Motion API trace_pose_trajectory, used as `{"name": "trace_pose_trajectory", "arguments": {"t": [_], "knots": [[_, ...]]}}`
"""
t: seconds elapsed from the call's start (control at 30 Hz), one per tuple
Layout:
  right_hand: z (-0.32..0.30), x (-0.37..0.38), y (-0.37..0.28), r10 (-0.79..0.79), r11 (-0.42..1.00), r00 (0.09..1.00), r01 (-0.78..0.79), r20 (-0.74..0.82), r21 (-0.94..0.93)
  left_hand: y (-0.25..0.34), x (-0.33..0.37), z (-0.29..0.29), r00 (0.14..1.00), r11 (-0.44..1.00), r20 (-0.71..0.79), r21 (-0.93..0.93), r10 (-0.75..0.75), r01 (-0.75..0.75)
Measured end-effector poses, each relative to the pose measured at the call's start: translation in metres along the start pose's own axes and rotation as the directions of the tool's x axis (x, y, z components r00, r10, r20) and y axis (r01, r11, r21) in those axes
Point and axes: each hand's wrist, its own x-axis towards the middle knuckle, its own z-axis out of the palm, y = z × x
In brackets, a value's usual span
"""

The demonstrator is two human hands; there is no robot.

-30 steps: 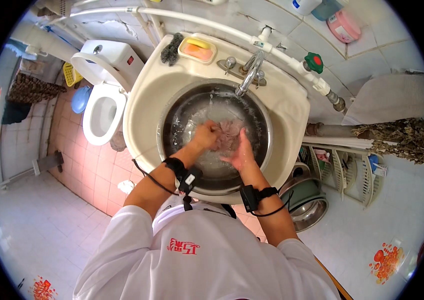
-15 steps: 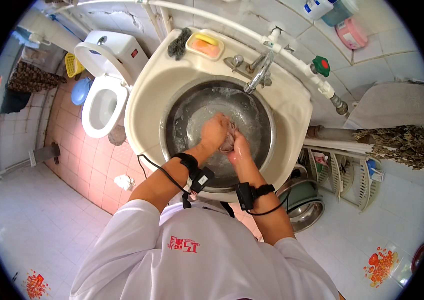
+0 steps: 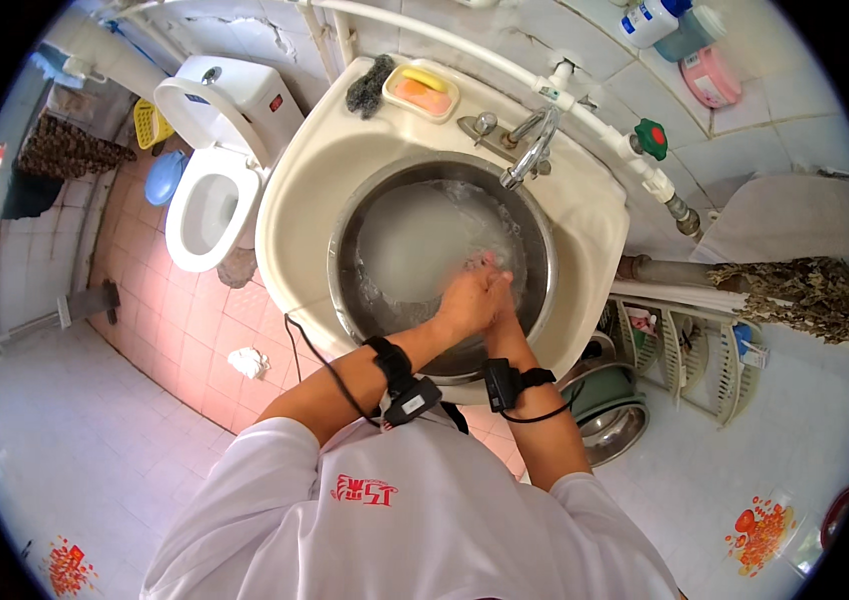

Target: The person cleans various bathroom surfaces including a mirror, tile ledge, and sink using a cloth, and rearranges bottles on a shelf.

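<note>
Pinkish-grey cloth seen betw. the hands 0.5 s ago can't be made out now; prob. hidden in the grip or under the cloudy water (image 3: 410,240), can't tell which. L hand (image 3: 465,303) covers much of R hand (image 3: 503,297); fingertips blurred. Hands pressed together, fingers curled, over the near R part of the metal basin (image 3: 346,250) in the sink (image 3: 295,205). Forearms converge from lower L & R.

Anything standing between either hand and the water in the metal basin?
Nothing visible. The left hand and right hand are together over the metal basin, water showing beside them; the faucet stands beyond, by the far rim. Whatever they may hold is hidden.
</note>
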Motion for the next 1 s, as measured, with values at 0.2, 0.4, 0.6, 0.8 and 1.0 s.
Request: {"name": "trace_pose_trajectory", "arguments": {"t": [0.2,0.4,0.6,0.8,1.0], "knots": [[0.038,0.003,0.006,-0.029,0.991,0.929,-0.022,-0.369,-0.133,-0.060,0.046,-0.021,0.978,0.931,-0.158,0.357,0.137,-0.073],[0.062,-0.021,-0.019,-0.060,0.989,0.897,-0.006,-0.438,-0.147,-0.085,0.043,-0.078,0.963,0.920,-0.222,0.389,0.149,-0.053],[0.052,-0.029,-0.018,-0.018,0.999,0.954,0.004,-0.300,-0.045,0.034,-0.011,-0.012,0.995,0.980,0.096,0.201,-0.009,-0.010],[0.079,-0.006,-0.009,-0.176,0.968,0.867,0.065,-0.465,-0.243,-0.059,0.017,0.018,0.975,0.776,-0.084,0.621,0.205,-0.110],[0.085,0.005,-0.060,-0.305,0.767,0.936,0.131,-0.176,-0.628,-0.037,-0.026,-0.038,0.985,0.954,-0.174,-0.295,0.010,-0.062]]}}
